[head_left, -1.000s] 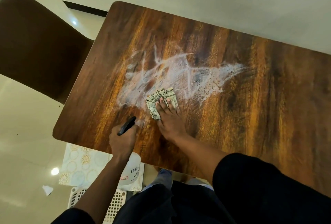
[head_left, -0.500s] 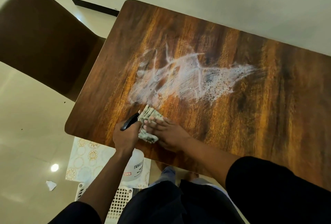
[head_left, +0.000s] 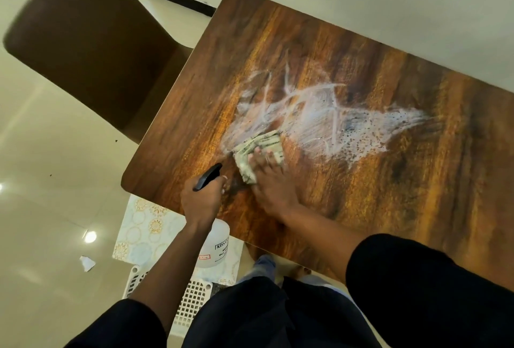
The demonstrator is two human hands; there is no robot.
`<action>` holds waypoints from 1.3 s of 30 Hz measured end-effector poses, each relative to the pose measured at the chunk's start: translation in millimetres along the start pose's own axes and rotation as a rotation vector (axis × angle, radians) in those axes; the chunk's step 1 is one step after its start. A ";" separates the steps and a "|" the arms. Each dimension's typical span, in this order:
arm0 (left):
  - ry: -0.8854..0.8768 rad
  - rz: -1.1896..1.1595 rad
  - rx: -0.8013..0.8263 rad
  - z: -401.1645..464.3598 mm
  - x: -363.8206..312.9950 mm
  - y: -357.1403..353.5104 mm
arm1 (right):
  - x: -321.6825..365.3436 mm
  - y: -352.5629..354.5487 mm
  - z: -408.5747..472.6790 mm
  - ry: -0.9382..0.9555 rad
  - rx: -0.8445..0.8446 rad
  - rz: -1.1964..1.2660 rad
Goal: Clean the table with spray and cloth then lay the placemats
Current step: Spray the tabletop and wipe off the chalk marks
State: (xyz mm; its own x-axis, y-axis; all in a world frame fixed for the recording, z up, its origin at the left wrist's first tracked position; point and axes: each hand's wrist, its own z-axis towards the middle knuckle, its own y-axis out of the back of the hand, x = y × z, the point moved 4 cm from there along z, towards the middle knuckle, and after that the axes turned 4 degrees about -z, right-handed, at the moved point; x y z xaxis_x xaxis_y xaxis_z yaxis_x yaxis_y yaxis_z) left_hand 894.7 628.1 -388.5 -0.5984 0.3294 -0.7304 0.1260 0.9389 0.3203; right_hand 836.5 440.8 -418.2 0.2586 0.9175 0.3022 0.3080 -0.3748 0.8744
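A dark wooden table (head_left: 389, 194) carries a wide white smear of spray (head_left: 314, 122) across its middle. My right hand (head_left: 271, 183) presses a folded patterned cloth (head_left: 257, 153) flat on the wood at the smear's near left edge, fingers straight. My left hand (head_left: 201, 200) grips a white spray bottle (head_left: 215, 244) by its black trigger head at the table's near edge; the bottle body hangs below the table edge. Patterned placemats (head_left: 144, 233) lie low beside the table, partly hidden by my left arm.
A brown chair (head_left: 89, 41) stands at the table's left end. A white lattice basket (head_left: 192, 300) sits on the floor under the placemats. A scrap of white paper (head_left: 87, 263) lies on the glossy tiled floor at the left.
My right hand has pushed the cloth from next to the spray head forward and right, back into the smear's edge. My left hand keeps its hold on the bottle.
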 end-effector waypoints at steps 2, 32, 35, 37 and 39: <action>0.027 -0.020 -0.019 -4.9 -8.8 1.7 | 20.2 -19.4 -8.3 0.214 0.041 -0.052; -0.024 -0.065 0.042 5.8 -54.3 1.6 | -28.7 -14.6 -12.5 0.471 0.035 -0.161; -0.055 -0.069 0.028 6.9 -63.1 -12.0 | -58.1 1.5 -11.5 0.263 0.008 -0.138; -0.060 -0.035 0.065 8.2 -72.8 -21.7 | -69.8 8.9 -12.7 0.127 -0.022 -0.118; -0.052 -0.009 0.135 6.7 -85.2 -31.9 | -71.8 10.9 -15.3 0.059 -0.034 -0.124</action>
State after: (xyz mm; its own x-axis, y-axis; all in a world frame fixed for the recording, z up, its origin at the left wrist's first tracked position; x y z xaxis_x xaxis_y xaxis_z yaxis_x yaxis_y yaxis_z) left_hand 946.9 570.8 -340.5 -0.5589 0.3227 -0.7639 0.2283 0.9455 0.2323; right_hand 807.2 372.8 -424.6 0.1656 0.9631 0.2123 0.3026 -0.2545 0.9185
